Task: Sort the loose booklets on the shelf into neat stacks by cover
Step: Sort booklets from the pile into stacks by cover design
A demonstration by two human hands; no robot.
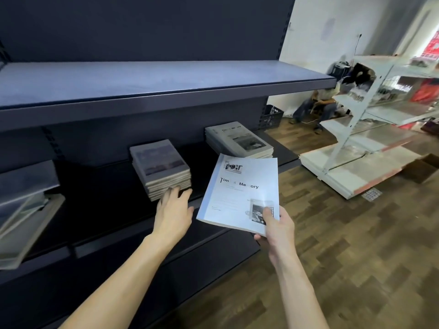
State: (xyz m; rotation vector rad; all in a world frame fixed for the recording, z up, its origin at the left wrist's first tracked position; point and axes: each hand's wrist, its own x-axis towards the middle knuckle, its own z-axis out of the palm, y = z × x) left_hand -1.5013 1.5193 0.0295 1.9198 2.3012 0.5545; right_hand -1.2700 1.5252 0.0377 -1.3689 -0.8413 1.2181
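At the dark metal shelf (pixel 133 236), the right hand (pixel 276 230) pinches a white "Time & Memory" paper booklet (pixel 240 193); the left hand (pixel 173 213), fingers extended, touches the grey-covered booklet stack (pixel 161 168).

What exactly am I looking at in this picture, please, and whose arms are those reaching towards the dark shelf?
There is no machine here. The picture comes from a wide-angle camera worn on a person's head, looking forward and down, so the two bare arms are the wearer's own.

The right hand pinches a white "Time & Memory" booklet by its near corner, holding it in the air in front of the dark shelf. The left hand reaches out with straight fingers that touch the front of a stack of photo-cover booklets.

Further right on the same shelf is a stack with white covers, which seems to match the held booklet. At the far left, some booklets lie loose and tilted, still unsorted.
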